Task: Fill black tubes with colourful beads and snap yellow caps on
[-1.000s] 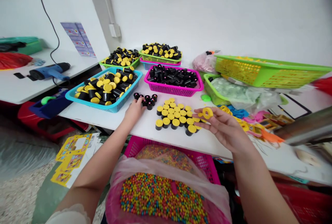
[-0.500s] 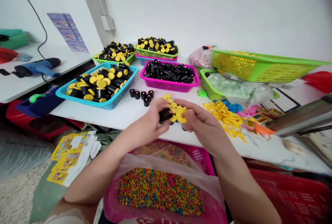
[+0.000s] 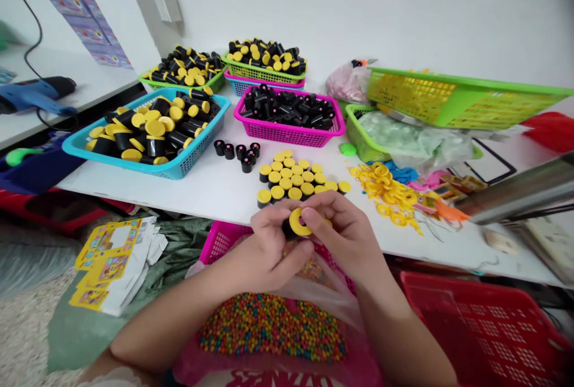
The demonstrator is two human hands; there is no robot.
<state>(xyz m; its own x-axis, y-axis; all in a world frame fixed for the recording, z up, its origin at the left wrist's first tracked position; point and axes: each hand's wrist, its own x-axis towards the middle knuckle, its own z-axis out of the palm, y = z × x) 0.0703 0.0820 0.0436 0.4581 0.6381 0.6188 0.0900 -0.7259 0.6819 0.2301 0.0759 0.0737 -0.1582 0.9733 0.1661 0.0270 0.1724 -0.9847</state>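
1. Closest of all, one see-through bag of tiny colored beads (image 3: 269,327) sat below the two arms. There were too many beads to count.
2. The left hand (image 3: 269,243) curled its fingers around one black cup (image 3: 286,229).
3. The right hand (image 3: 347,234) pinched one yellow ring (image 3: 296,223), with its thumb pressing on it. The ring was against the end of the cup, over the near edge of the white table (image 3: 224,195). I cannot tell if it was all the way on.
4. Just past the hands stood about twenty yellow-topped cups (image 3: 296,180), squeezed close, some partly hidden.
5. To their right lay one heap of yellow rings (image 3: 385,186), too tangled to count.
6. To their left stood six small black cups (image 3: 246,164).
7. Farther back were one blue basket (image 3: 188,162) of black and yellow cups and one pink basket (image 3: 287,136) of black ones.
8. Farthest back, two green baskets (image 3: 264,73) held more black and yellow cups.
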